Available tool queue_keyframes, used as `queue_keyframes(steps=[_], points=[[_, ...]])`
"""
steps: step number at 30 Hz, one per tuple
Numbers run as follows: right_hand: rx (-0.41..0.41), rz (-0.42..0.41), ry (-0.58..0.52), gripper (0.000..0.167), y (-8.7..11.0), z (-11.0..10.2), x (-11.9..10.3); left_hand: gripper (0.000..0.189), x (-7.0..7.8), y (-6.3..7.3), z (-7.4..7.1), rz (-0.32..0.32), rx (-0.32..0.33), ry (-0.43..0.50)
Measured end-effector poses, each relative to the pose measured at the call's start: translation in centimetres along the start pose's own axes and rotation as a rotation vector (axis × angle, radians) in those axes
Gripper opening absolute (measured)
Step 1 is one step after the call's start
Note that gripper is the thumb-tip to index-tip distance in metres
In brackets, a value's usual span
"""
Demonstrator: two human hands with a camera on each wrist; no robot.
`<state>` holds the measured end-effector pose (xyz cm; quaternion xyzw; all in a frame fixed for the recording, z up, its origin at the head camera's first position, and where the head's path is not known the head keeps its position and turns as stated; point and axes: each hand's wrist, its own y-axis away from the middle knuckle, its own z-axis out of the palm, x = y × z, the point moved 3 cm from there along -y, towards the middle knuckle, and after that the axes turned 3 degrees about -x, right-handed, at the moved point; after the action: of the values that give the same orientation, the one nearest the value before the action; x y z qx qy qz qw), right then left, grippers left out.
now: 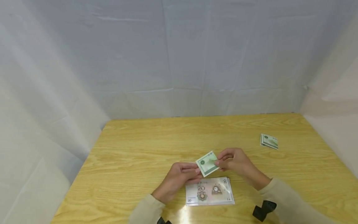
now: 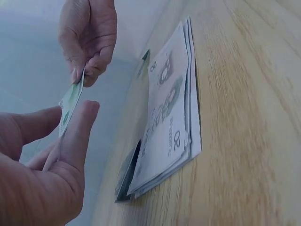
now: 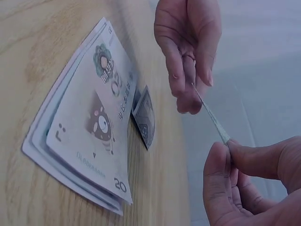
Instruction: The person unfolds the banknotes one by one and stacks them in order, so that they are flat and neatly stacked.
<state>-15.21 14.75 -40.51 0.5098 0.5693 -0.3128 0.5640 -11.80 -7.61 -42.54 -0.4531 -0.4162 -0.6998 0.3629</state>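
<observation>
A small green play banknote (image 1: 207,164), apparently folded, is held above the table between both hands. My right hand (image 1: 235,161) pinches its right edge between thumb and fingers. At its left corner my left hand (image 1: 181,177) holds it, thumb on top and fingers beneath. Just below the hands lies a stack of play banknotes (image 1: 209,191), the top one marked 20 with a cartoon figure. The right wrist view shows a small dark-printed note (image 3: 146,117) beside that stack; the left hand seems to hide it in the head view.
On the right side of the wooden table (image 1: 156,137) lies a small pile of folded green notes (image 1: 269,141). Pale sheeting (image 1: 184,62) hangs behind the table and along both sides.
</observation>
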Motion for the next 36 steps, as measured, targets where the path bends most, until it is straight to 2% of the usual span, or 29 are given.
queue_keyframes(steps=[3, 9, 16, 24, 30, 36], points=[[-0.019, -0.002, -0.024, 0.028, 0.1, 0.3, 0.0, 0.040, 0.0, 0.0, 0.3, 0.000, 0.027, 0.030], [-0.057, -0.029, -0.065, 0.028, 0.2, 0.5, 0.4, 0.041, 0.1, 0.0, 0.3, 0.017, 0.084, 0.027], [-0.066, -0.040, -0.069, 0.029, 0.3, 1.1, 0.9, 0.040, 0.6, 0.1, 0.6, 0.039, 0.056, 0.022], [-0.112, -0.012, -0.028, 0.034, 0.3, 2.3, 1.5, 0.043, 1.0, 0.1, 1.2, 0.040, 0.040, -0.008], [-0.168, -0.014, -0.029, 0.042, 0.6, 2.8, 1.5, 0.039, 1.0, 0.1, 1.2, 0.038, 0.058, -0.011], [-0.206, -0.054, -0.021, 0.048, 1.1, 3.2, 0.7, 0.035, 0.8, 0.0, 1.2, 0.057, 0.082, -0.025]])
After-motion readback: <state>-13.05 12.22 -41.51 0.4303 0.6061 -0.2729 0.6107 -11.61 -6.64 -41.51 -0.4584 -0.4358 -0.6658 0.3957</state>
